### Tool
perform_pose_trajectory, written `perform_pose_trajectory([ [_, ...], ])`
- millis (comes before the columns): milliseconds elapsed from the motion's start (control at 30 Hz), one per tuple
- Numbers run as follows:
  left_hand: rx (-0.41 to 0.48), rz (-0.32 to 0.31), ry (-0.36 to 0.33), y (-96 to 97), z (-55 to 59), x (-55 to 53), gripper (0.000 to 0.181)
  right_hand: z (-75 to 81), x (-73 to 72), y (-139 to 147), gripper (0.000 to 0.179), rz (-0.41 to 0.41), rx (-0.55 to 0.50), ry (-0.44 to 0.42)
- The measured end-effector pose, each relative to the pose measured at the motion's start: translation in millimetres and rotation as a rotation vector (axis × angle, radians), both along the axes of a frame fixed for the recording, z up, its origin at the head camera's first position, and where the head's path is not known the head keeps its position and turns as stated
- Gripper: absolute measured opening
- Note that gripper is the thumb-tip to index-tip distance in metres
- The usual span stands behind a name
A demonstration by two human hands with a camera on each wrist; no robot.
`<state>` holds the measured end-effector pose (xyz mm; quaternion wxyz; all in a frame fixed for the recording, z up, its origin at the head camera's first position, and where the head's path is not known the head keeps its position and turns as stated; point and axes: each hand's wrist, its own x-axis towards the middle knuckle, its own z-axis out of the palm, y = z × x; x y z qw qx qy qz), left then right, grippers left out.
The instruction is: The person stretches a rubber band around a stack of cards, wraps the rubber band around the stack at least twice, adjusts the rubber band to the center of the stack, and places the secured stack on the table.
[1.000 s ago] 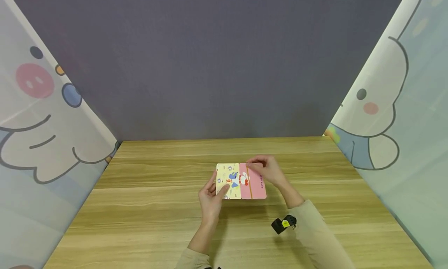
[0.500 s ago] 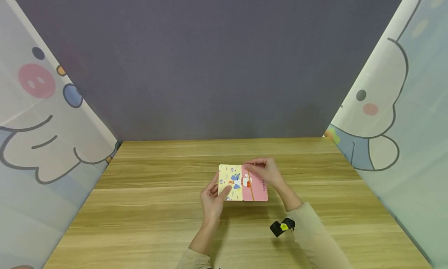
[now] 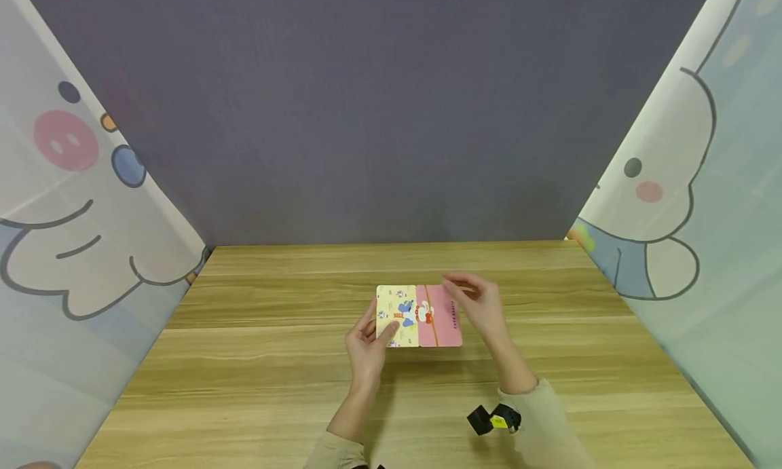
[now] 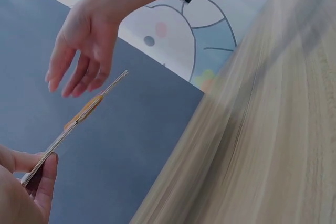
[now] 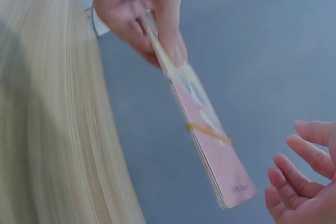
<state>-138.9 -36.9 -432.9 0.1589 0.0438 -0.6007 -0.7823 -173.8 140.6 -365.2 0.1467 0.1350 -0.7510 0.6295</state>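
My left hand (image 3: 366,353) grips a thin booklet (image 3: 447,330) by its left side, thumb on the front and fingers behind. Its face is yellow on the left half and pink on the right, with cartoon figures. Around the pink half runs a yellow-brown rubber band (image 5: 209,132), slightly slanted. Layered edges show in the right wrist view. My right hand (image 3: 485,313) hovers by the upper right corner of the booklet, fingers loosely bent and holding nothing. A gap between that hand (image 4: 86,40) and the booklet shows in the left wrist view.
Below the hands lies a wood-grain table (image 3: 275,374). A dark grey panel (image 3: 391,116) rises at its back edge. Cartoon-printed curtains (image 3: 654,184) flank both sides. A black wrist camera (image 3: 482,420) sits at the right wrist.
My right hand has let go of the rubber band and drawn away to the right. The band now sits around the pink half near its inner edge. My left hand keeps its grip.
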Motion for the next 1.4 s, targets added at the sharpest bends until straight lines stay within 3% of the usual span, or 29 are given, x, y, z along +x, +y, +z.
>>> perform_pose_trajectory([
  [100, 0.010, 0.014, -0.008, -1.8, 1.2, -1.4, 0.054, -8.6, 8.1, 0.8, 0.021, 0.041, -0.069, 0.044],
  [200, 0.016, 0.022, -0.001, -4.0, 3.2, -3.5, 0.054, -68.8, -14.0, 13.9, 0.022, 0.088, -0.126, 0.105],
  [267, 0.023, 0.021, 0.014, -5.5, 4.7, -5.1, 0.054, -108.7, -27.3, 21.7, 0.023, 0.127, -0.157, 0.109],
  [333, 0.034, 0.020, 0.023, -7.0, 5.9, -6.6, 0.054, -146.4, -40.1, 27.8, 0.024, 0.111, -0.151, 0.084],
  [367, 0.043, 0.020, 0.028, -7.6, 6.3, -7.3, 0.055, -150.1, -37.6, 27.5, 0.024, 0.128, -0.165, 0.077],
  [400, 0.049, 0.022, 0.031, -8.0, 6.9, -7.9, 0.055, -149.5, -33.4, 26.2, 0.023, 0.154, -0.189, 0.077],
  [567, 0.063, 0.034, 0.029, -8.8, 9.2, -9.1, 0.055, -81.3, 20.2, 9.2, 0.021, 0.161, -0.188, 0.013],
  [633, 0.061, 0.040, 0.027, -8.9, 10.0, -9.4, 0.055, -55.3, 38.8, 2.9, 0.024, 0.125, -0.161, -0.075],
  [700, 0.056, 0.049, 0.027, -8.8, 10.9, -9.6, 0.055, -49.3, 45.1, 0.7, 0.025, 0.104, -0.149, -0.170],
  [833, 0.066, 0.056, 0.032, -8.6, 12.2, -10.2, 0.055, -47.9, 51.1, 1.4, 0.024, 0.124, -0.167, -0.349],
  [1100, 0.068, 0.047, 0.029, -9.4, 11.1, -11.5, 0.055, -60.8, 46.7, 3.3, 0.033, 0.266, -0.167, -0.484],
  [1267, 0.068, 0.035, 0.034, -10.4, 10.8, -11.5, 0.055, -61.0, 39.5, -1.6, 0.018, 0.233, -0.257, -0.588],
  [1400, 0.075, 0.033, 0.029, -10.9, 11.0, -11.2, 0.055, -61.0, 35.4, -6.7, 0.014, 0.190, -0.322, -0.619],
])
